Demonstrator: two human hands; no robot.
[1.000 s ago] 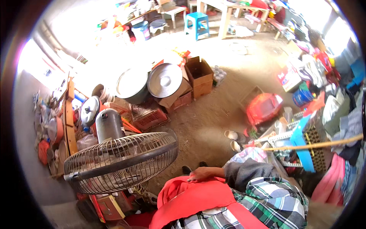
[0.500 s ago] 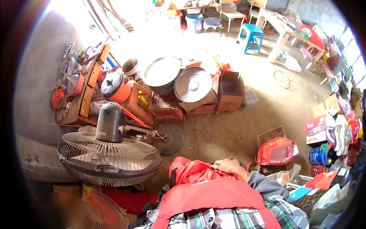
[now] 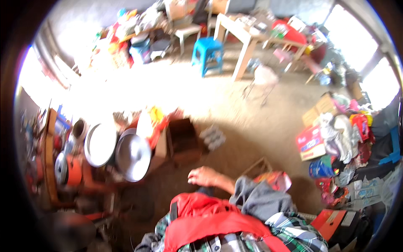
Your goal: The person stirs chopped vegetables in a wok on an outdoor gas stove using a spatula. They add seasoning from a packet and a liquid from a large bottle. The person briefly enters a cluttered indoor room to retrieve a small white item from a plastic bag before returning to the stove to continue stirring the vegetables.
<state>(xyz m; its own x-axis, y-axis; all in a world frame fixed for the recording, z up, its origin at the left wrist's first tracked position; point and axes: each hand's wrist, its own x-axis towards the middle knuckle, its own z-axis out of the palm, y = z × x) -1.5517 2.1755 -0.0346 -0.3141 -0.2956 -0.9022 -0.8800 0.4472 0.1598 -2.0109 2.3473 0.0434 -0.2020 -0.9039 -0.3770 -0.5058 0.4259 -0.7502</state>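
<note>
My right hand reaches out from a grey sleeve above my red apron and checked shirt. Its fingers are loosely curved and hold nothing visible; they are slightly blurred. In front of it stands an open cardboard box, with a silver metal lid and a pot with a pale lid to the left. A red bag lies beyond the sleeve. My left hand is not in view.
Ahead are a blue stool, a wooden table and chairs. Piled clothes, boxes and a blue bucket line the right. A wooden rack and orange cooker stand left. A blurred dark shape, perhaps the fan, sits lower left.
The view has shifted up and forward, so the fan has mostly slid out at the lower left. My right hand has lifted off the red apron and moved forward.
</note>
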